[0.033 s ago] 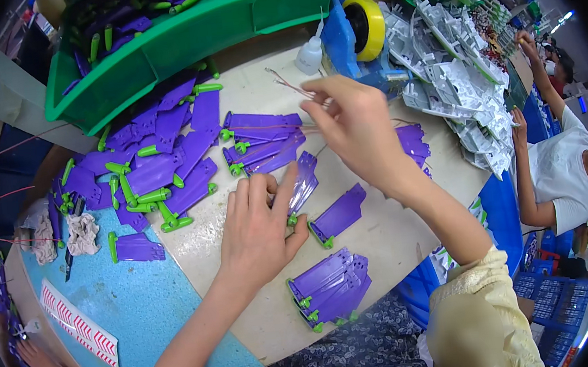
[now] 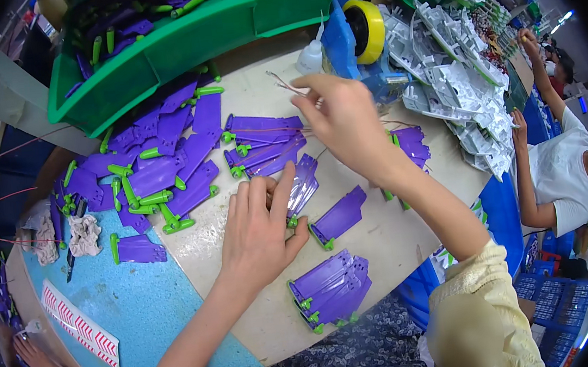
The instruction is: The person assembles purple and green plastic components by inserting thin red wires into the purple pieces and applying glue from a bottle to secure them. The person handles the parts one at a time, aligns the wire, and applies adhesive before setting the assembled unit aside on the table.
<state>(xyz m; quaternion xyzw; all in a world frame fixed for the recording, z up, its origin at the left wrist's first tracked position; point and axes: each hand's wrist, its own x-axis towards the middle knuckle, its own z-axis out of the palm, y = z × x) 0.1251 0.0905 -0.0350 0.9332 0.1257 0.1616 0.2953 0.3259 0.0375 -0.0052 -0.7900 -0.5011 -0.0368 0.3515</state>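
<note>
My left hand [image 2: 251, 233] rests on the worktable, thumb and forefinger closed round the green end of a shiny purple plastic panel [image 2: 303, 184]. Above and to the right, my right hand [image 2: 346, 123] pinches a bundle of thin wires [image 2: 284, 84] whose bare tips stick out past the fingers. Beyond the left hand lie purple panels with thin red wires [image 2: 264, 127] across them. A single purple panel [image 2: 340, 216] with a green edge sits to the right of that hand, and a small stack of panels [image 2: 331, 286] lies nearer me.
A heap of purple panels [image 2: 155, 174] spreads below a green bin [image 2: 209, 39]. At the back stand a white squeeze bottle [image 2: 310, 57] and a tape dispenser with yellow tape [image 2: 368, 31]. Grey-white plastic parts [image 2: 451, 87] pile up at right. Co-workers sit on both sides.
My right hand has shifted slightly left with the wires. More of the purple and green parts behind its forearm now shows. The left hand stays on the panel.
</note>
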